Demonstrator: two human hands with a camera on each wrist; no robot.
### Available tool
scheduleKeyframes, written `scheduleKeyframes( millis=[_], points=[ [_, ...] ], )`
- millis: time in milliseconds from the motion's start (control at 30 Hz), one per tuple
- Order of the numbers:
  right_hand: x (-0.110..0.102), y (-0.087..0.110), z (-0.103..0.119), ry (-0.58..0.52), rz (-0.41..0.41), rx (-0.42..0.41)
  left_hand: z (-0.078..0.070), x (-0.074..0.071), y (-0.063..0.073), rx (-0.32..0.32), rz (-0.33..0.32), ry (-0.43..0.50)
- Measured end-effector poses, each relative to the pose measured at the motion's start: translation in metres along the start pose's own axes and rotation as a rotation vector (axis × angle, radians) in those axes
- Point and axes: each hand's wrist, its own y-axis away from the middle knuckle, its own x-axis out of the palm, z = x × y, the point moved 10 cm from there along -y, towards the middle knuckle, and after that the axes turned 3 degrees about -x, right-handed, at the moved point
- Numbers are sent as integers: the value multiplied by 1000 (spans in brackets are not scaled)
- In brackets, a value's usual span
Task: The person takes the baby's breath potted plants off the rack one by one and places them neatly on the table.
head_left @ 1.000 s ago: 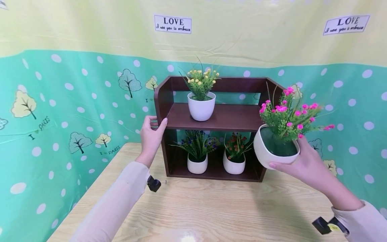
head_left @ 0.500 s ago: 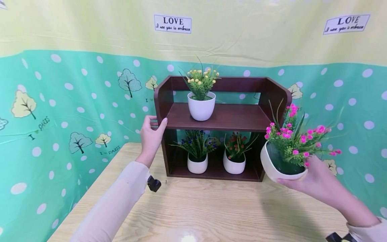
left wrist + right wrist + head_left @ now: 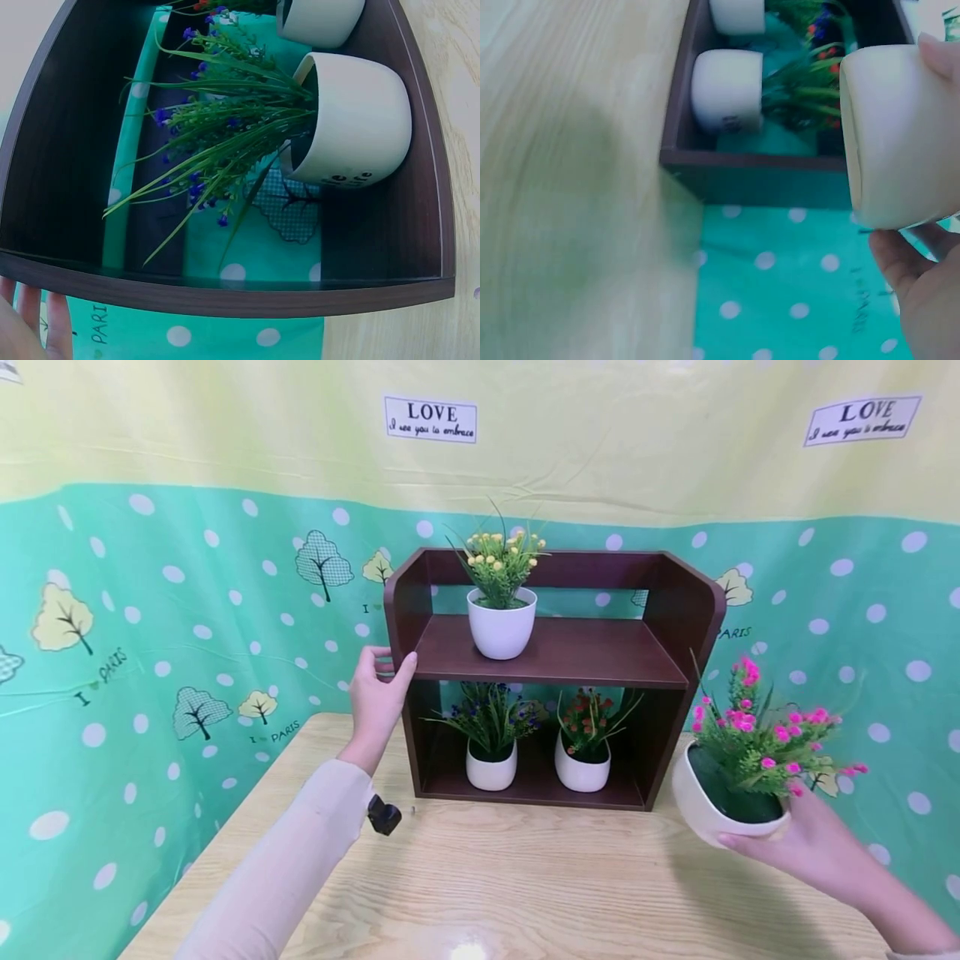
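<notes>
Pink-flowered pot [image 3: 738, 789], 1: held right of the shelf [image 3: 600, 652] and apart from it, axis tilted, gripped by the nearer right hand [image 3: 813, 852]; shelf's left side pinched by the left hand [image 3: 381, 693].

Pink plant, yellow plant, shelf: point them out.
Pink plant [image 3: 753, 764]: head view, on its leaves.
Yellow plant [image 3: 500, 585]: head view, on its leaves.
Shelf [image 3: 592, 652]: head view, on its bare upper board.

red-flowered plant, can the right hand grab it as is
Probably not: the right hand grips the pink-flowered plant, though the shelf, open in front, leaves the red-flowered plant unblocked.
</notes>
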Motion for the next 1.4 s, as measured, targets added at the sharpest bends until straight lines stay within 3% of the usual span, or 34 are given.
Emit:
scheduleKeyframes(
  millis=[167,300,367,500,567,933,1100,1400],
  points=[
    [1,5,-15,-59,-23,-42,0,0,0,1,3,-3],
    [7,11,-36,-41,-2,18,-1,0,0,6,1,-3],
    [10,13,-42,-42,-18,-20,-1,0,0,7,1,-7],
    [15,17,-45,-44,-86,-187,-2,0,0,15,0,-3],
    [19,19,-51,-32,-92,-204,-2,0,0,18,-1,-2],
    [44,29,-90,-165,49,-28,0,0,0,7,3,0],
    [53,37,-113,-158,133,92,0,0,0,5,2,0],
    [61,47,-133,-185,178,131,1,1,0,14,2,7]
  ],
)
